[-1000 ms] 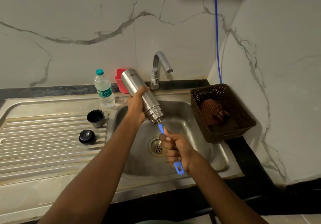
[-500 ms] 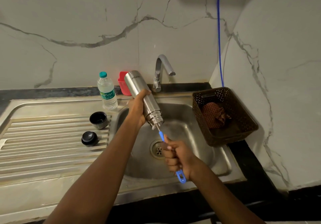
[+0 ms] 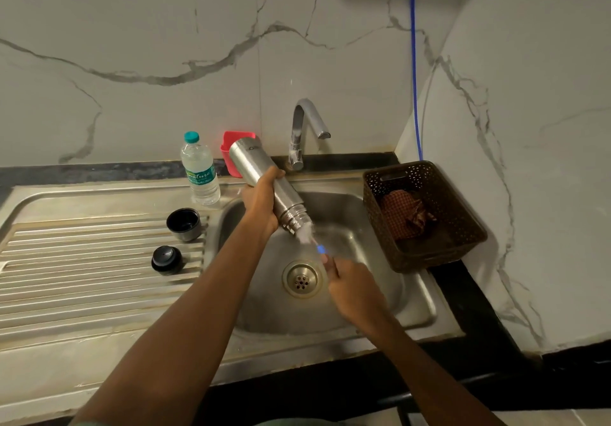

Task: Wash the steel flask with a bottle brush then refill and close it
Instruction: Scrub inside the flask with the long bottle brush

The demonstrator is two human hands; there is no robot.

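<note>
My left hand (image 3: 261,202) grips the steel flask (image 3: 251,164) around its middle and holds it tilted over the sink (image 3: 416,306), mouth pointing down toward me. White bristles of the bottle brush (image 3: 305,234) show at the flask's mouth, with a bit of blue handle below them. My right hand (image 3: 355,288) holds that handle above the drain; the hand is motion-blurred. The black flask cap (image 3: 184,224) and black stopper (image 3: 166,259) lie on the draining board (image 3: 82,260).
A clear plastic water bottle (image 3: 199,169) with a teal cap stands behind the board. A red holder (image 3: 231,151) sits at the wall beside the tap (image 3: 302,131). A brown perforated basket (image 3: 426,217) with a cloth stands right of the sink.
My right hand has drawn the brush out of the flask toward me, so the white bristles now show at the mouth. The flask stays held in the same tilt.
</note>
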